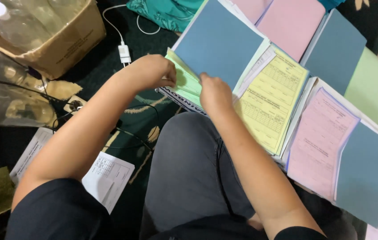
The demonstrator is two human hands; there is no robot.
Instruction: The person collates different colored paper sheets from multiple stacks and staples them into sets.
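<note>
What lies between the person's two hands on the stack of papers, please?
In the head view, light green sheets fill the gap between the left hand and right hand; both hands touch them.

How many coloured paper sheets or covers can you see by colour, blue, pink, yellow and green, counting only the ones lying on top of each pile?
Blue: 3, the large blue cover, one at top right, one at lower right
Pink: 2, top, lower right
Yellow: 1, printed form
Green: 2, the stack under both hands, one at right
Total: 8
</note>
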